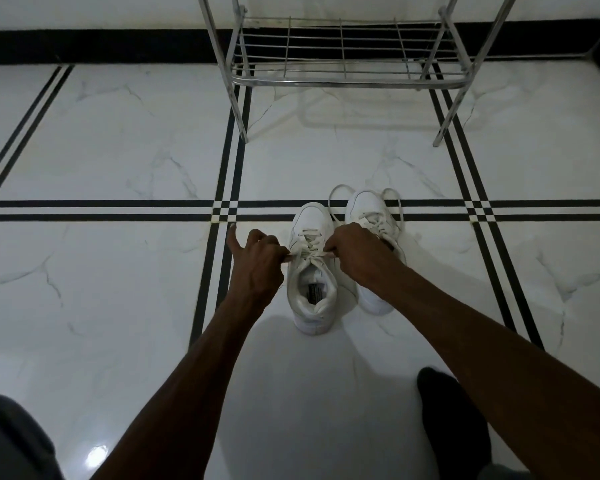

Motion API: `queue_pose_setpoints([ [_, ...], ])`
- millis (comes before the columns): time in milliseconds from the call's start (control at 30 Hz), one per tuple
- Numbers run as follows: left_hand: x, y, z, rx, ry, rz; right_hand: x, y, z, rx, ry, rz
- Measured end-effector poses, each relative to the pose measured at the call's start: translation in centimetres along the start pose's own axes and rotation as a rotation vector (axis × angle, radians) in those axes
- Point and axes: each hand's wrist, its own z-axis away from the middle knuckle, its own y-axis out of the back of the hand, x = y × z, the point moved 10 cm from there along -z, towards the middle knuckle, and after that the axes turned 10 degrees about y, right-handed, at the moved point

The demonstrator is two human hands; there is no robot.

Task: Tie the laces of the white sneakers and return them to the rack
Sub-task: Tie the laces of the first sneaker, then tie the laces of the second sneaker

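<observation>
On the glossy marble-patterned floor (118,161), just short of the metal rack (347,77), the two white sneakers stand side by side, toes toward the rack. Both hands work the near sneaker (310,268): the left hand (257,261) pinches one lace end between thumb and fingers with its little finger sticking out, and the right hand (352,252) pinches the other end, the two drawing the flat lace (309,255) taut across the tongue. Judging by this, the first cross is being cinched; it would go best with an even outward pull, low against the eyelets, so the knot seats flat before loops are formed. The far sneaker (371,216) has its laces lying loose in wide loops beside the toe, so it likely waits its turn. The laces look woven and soft, the uppers smooth and leather-like with padded collars. The rack is thin shiny tubing with a wire-grid shelf, standing bare at its lowest tier
</observation>
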Motion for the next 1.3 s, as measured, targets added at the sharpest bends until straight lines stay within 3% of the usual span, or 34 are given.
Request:
queue_pose_setpoints([
  [267,-0.2,0.0,0.3,0.020,0.036,0.037,-1.5,0.2,1.2,0.105,0.095,0.160],
  [433,-0.8,-0.5,0.7,-0.026,0.116,0.286,-0.8,0.4,1.4,0.179,-0.015,0.160],
  [533,-1.2,-1.0,1.1,-0.077,0.215,0.559,0.1,-1.1,1.1,0.114,-0.103,0.062],
  [700,-2.1,-1.9,1.3,-0.173,0.335,0.769,-0.1,-1.1,1.6,0.084,-0.162,-0.072],
  [833,-1.1,-3.4,2.7,-0.434,0.439,1.037,0.3,-2.1,1.9,-0.027,-0.272,-0.307],
  [933,-0.7,-3.4,3.4,-0.489,0.478,1.152,0.1,-2.1,1.9,0.018,-0.276,-0.411],
  [1133,-3.8,-2.2,2.6,-0.383,0.554,1.129,-1.8,-2.2,1.3,0.097,-0.251,-0.482],
  [1300,-3.2,4.9,0.7,0.189,0.387,0.887,1.3,1.4,2.8,0.309,-0.305,-0.644],
])
